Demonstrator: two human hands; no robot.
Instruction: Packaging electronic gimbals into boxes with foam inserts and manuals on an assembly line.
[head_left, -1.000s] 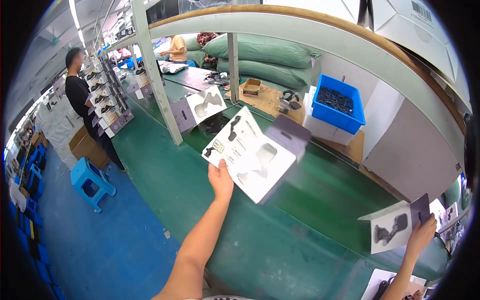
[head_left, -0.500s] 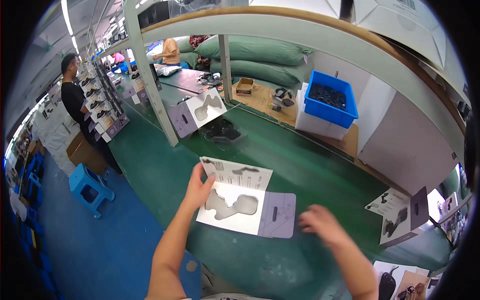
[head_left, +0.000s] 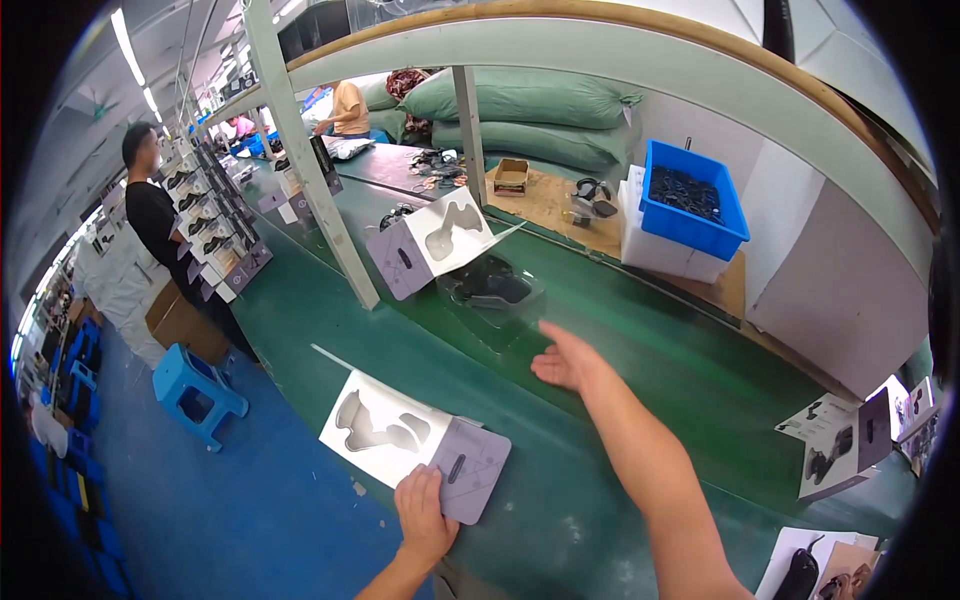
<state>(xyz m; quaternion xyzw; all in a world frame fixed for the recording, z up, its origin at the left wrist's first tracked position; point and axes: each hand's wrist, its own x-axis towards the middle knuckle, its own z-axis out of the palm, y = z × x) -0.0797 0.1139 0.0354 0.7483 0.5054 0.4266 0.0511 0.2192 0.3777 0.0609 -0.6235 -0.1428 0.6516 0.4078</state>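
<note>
Green belt (head_left: 600, 330) | L hand (head_left: 425, 515) on card insert (head_left: 410, 445) | R hand (head_left: 568, 360) apart, open

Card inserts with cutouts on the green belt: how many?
3. One under the left hand at the near edge, one farther up by the post, one at far right. More may be hidden.

My left hand (head_left: 424, 515) sits low and close to me, back of the hand up, the wrist coming in from the bottom edge. Its fingers (head_left: 418, 483) lie flat and pointed away from me, pressing down, not curled. My right hand (head_left: 566, 360) is stretched far forward, the bare forearm running up diagonally from the lower right. That hand is open, palm turned left and slightly down, the fingers (head_left: 549, 369) loosely spread and slightly bent, holding nothing. The two hands are well apart.
</note>
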